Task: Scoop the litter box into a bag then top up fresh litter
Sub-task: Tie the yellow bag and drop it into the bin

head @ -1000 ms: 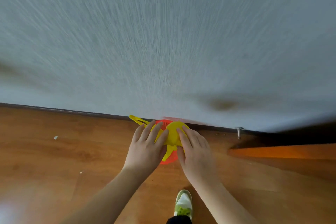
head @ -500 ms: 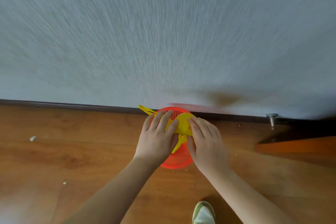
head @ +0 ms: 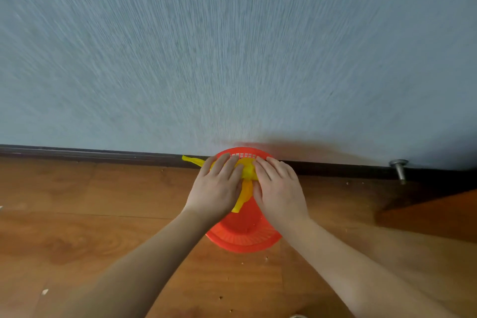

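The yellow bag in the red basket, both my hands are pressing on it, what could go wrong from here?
1. The yellow bag looks thin; pressing by the left hand and right hand might split it.
2. The red basket has slotted walls, so spilled litter could leak onto the wooden floor, where crumbs already lie.

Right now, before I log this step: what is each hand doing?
Left hand: open, fingers flat, pressing the yellow bag into the red basket.
Right hand: open, fingers flat, pressing the same bag.

Two bare forearms, no sleeves, left hand, right hand, no rings
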Demonstrator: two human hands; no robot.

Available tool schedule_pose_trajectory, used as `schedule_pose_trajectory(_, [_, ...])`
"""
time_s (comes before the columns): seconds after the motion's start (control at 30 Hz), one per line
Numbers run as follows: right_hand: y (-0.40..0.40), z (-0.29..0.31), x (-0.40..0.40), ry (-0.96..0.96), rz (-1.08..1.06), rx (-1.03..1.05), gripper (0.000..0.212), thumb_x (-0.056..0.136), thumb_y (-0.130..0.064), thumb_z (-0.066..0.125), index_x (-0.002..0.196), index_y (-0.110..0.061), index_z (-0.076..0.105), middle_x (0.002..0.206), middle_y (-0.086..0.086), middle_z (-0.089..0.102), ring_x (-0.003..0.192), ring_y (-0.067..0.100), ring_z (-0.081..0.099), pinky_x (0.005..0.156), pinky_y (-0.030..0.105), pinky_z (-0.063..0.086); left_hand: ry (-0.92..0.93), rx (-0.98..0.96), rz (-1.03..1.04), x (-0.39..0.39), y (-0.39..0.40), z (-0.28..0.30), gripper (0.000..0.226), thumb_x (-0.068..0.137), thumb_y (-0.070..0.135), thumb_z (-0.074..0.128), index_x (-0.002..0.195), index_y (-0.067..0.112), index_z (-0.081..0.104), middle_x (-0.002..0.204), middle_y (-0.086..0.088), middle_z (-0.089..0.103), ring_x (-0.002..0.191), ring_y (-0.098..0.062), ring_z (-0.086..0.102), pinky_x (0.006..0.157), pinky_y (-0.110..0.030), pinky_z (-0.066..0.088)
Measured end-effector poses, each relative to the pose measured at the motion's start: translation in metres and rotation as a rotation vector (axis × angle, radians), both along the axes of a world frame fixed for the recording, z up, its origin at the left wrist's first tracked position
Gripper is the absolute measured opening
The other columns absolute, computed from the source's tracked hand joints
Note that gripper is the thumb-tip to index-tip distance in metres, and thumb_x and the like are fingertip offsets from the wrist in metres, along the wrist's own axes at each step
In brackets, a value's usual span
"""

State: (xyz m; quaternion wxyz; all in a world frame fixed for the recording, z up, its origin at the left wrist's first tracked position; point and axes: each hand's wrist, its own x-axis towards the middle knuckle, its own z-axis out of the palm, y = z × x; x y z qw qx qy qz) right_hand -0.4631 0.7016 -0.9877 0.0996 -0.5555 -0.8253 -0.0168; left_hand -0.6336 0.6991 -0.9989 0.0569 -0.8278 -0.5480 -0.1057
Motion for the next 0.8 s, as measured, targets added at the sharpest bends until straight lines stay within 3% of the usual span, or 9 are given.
schedule_pose_trajectory(0.1, [0.003, -0.009, -0.002, -0.037, -0.013, -0.001, 0.046, 0.089, -0.029, 0.04, 0.125, -0.01, 0.062, 0.126, 0.003, 0.063, 0.12, 0.024, 0.055, 0.103, 0.04, 0.042, 0.042, 0.006, -0.042, -0.004, 0.005, -0.01, 0.039, 0.092, 0.027, 0.041, 0.112, 0.008, 0.068, 0.121, -0.011, 0.067, 0.115, -0.031, 0.061, 0.1, -0.047, 0.045])
schedule_pose_trajectory(0.27, [0.0, -0.026, -0.007, -0.07, -0.035, -0.062, 0.043, 0.082, -0.027, 0.049, 0.117, -0.008, 0.066, 0.111, 0.004, 0.069, 0.1, 0.024, 0.064, 0.084, 0.039, 0.051, 0.09, -0.102, -0.069, -0.005, 0.004, -0.024, 0.039, 0.089, 0.026, 0.042, 0.11, 0.01, 0.07, 0.12, -0.008, 0.068, 0.115, -0.03, 0.062, 0.099, -0.046, 0.048])
schedule_pose_trajectory(0.43, [-0.006, -0.05, -0.003, -0.163, -0.024, -0.142, 0.044, 0.078, -0.025, 0.07, 0.116, -0.005, 0.066, 0.115, 0.009, 0.068, 0.103, 0.027, 0.065, 0.089, 0.041, 0.052, 0.216, -0.251, -0.056, -0.001, 0.002, -0.037, 0.053, 0.092, 0.037, 0.032, 0.126, 0.013, 0.064, 0.13, -0.01, 0.063, 0.124, -0.029, 0.057, 0.103, -0.047, 0.045])
schedule_pose_trajectory(0.5, [-0.007, -0.054, -0.002, -0.169, -0.034, -0.162, 0.043, 0.079, -0.025, 0.068, 0.116, -0.005, 0.066, 0.116, 0.01, 0.068, 0.104, 0.027, 0.065, 0.09, 0.041, 0.051, 0.233, -0.277, -0.065, 0.002, 0.0, -0.04, 0.059, 0.093, 0.043, 0.027, 0.132, 0.014, 0.06, 0.136, -0.01, 0.059, 0.129, -0.028, 0.052, 0.107, -0.046, 0.04])
schedule_pose_trajectory(0.67, [-0.008, -0.052, -0.001, -0.16, -0.035, -0.183, 0.047, 0.087, -0.029, 0.038, 0.117, -0.006, 0.066, 0.116, 0.009, 0.068, 0.106, 0.027, 0.064, 0.091, 0.042, 0.051, 0.252, -0.275, -0.054, 0.004, -0.001, -0.042, 0.065, 0.094, 0.051, 0.025, 0.137, 0.013, 0.055, 0.139, -0.008, 0.057, 0.132, -0.025, 0.05, 0.11, -0.044, 0.037])
schedule_pose_trajectory(0.73, [-0.01, -0.052, -0.002, -0.137, -0.039, -0.168, 0.046, 0.088, -0.029, 0.039, 0.119, -0.006, 0.065, 0.117, 0.01, 0.068, 0.108, 0.026, 0.063, 0.092, 0.041, 0.051, 0.234, -0.273, -0.04, 0.003, -0.002, -0.045, 0.066, 0.095, 0.053, 0.024, 0.139, 0.012, 0.053, 0.141, -0.009, 0.055, 0.134, -0.026, 0.047, 0.111, -0.045, 0.035])
schedule_pose_trajectory(0.8, [-0.012, -0.049, -0.001, -0.096, -0.058, -0.168, 0.045, 0.087, -0.03, 0.053, 0.124, -0.006, 0.062, 0.119, 0.011, 0.066, 0.109, 0.027, 0.063, 0.093, 0.041, 0.051, 0.208, -0.276, -0.029, 0.0, -0.006, -0.046, 0.067, 0.096, 0.054, 0.024, 0.142, 0.013, 0.05, 0.144, -0.011, 0.052, 0.136, -0.031, 0.044, 0.112, -0.048, 0.033])
